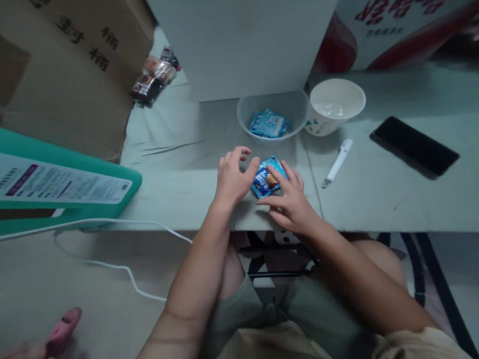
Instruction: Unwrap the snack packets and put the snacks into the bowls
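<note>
Spreading R hand (294, 199), unclenched, over blue packet (264, 182) toward near edge of table (374, 199), w/ long axis approx near-left to far-right, & holding L hand (231, 178) loosely curled, gripping nothing, just left of it, contact unclear, so being nearer w/ R.

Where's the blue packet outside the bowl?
In the head view, the blue packet lies just right of centre, between the left hand and the right hand, on the near side of the clear bowl.
</note>
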Available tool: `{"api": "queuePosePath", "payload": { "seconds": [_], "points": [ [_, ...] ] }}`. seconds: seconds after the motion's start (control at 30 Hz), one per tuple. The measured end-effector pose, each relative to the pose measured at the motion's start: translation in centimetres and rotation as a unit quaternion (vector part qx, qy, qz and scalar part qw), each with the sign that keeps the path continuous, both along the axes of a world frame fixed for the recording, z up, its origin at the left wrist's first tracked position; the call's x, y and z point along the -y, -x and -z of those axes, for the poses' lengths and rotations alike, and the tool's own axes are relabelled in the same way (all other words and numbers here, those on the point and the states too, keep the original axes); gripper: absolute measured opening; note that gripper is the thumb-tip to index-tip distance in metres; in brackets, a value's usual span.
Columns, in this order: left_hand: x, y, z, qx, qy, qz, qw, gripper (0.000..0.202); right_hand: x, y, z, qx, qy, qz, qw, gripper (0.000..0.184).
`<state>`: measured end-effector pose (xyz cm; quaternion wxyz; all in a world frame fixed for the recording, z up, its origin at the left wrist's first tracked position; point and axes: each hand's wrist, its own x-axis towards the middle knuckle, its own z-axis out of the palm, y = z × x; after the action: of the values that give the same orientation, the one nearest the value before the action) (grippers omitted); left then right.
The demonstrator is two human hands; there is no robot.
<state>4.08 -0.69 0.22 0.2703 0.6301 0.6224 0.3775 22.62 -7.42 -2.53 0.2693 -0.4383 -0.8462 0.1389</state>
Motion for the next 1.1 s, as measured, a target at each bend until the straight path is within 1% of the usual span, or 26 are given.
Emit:
{"api": "queuePosePath", "payload": {
  "seconds": [0.07,0.1,0.17,0.23,0.27,0.33,0.37,0.4,0.47,0.53,0.57,0.63,0.73,0.8,0.87,0.93,0.97,1.0,1.03,1.1],
  "points": [
    [0.3,-1.1,0.3,-0.135,0.055,0.043,0.988,0.031,-1.2,-2.7,0.0,-0.061,-0.046,0.002,0.997,0.036],
    [0.5,-1.4,0.2,-0.183,0.078,0.058,0.978,0.038,-1.9,-4.3,0.1,-0.085,-0.064,0.026,0.994,0.039],
    [0.8,-1.7,0.0,-0.240,0.111,0.091,0.960,0.051,-3.0,-7.5,0.6,-0.109,-0.071,0.117,0.985,0.048],
    [0.9,-1.7,-0.2,-0.251,0.117,0.144,0.950,0.061,-3.7,-10.2,1.2,-0.109,-0.041,0.199,0.973,0.056],
    [0.9,-1.7,-0.2,-0.238,0.110,0.177,0.949,0.063,-3.9,-11.2,1.6,-0.102,-0.023,0.218,0.970,0.060],
    [0.9,-1.9,0.3,-0.188,0.080,0.236,0.950,0.065,-4.0,-12.1,2.2,-0.079,0.010,0.215,0.973,0.062],
    [0.8,-2.2,0.6,-0.158,0.061,0.250,0.953,0.066,-4.0,-12.2,2.4,-0.065,0.022,0.204,0.977,0.062],
    [0.7,-2.4,1.0,-0.131,0.043,0.250,0.958,0.069,-4.0,-12.2,2.4,-0.050,0.034,0.194,0.979,0.061],
    [0.5,-3.0,1.7,-0.110,0.021,0.217,0.970,0.071,-3.9,-11.9,2.4,-0.024,0.054,0.199,0.978,0.054],
    [0.5,-3.5,2.1,-0.139,0.016,0.180,0.974,0.067,-3.8,-11.7,2.1,-0.008,0.066,0.228,0.971,0.041],
    [0.5,-3.7,2.1,-0.160,0.017,0.173,0.972,0.065,-3.7,-11.6,2.0,-0.003,0.067,0.243,0.968,0.034],
    [0.6,-3.9,1.9,-0.178,0.018,0.184,0.966,0.062,-3.7,-11.6,1.8,0.000,0.060,0.259,0.964,0.025],
    [0.6,-4.2,1.8,-0.126,0.008,0.216,0.968,0.060,-3.6,-11.5,1.4,-0.016,0.032,0.260,0.965,0.022],
    [0.5,-4.3,2.1,-0.077,-0.006,0.227,0.971,0.060,-3.5,-11.3,1.2,-0.035,0.007,0.264,0.964,0.021],
    [0.2,-4.1,2.8,-0.029,-0.018,0.220,0.975,0.062,-3.5,-11.3,0.9,-0.052,-0.020,0.274,0.960,0.020],
    [-0.2,-3.8,3.3,0.015,-0.022,0.196,0.980,0.072,-3.3,-11.2,0.8,-0.072,-0.057,0.274,0.957,0.021],
    [-0.4,-3.5,3.4,0.031,-0.022,0.184,0.982,0.077,-3.2,-11.2,0.7,-0.086,-0.079,0.269,0.956,0.022],
    [-0.5,-3.3,3.4,0.040,-0.020,0.177,0.983,0.078,-3.1,-11.2,0.7,-0.104,-0.100,0.261,0.954,0.023],
    [-0.5,-3.1,3.1,0.040,-0.018,0.178,0.983,0.074,-3.0,-11.1,0.7,-0.125,-0.120,0.253,0.952,0.024],
    [-0.4,-2.8,2.3,0.014,-0.017,0.196,0.980,0.055,-2.6,-11.0,0.8,-0.170,-0.136,0.242,0.945,0.025]
  ]
}}
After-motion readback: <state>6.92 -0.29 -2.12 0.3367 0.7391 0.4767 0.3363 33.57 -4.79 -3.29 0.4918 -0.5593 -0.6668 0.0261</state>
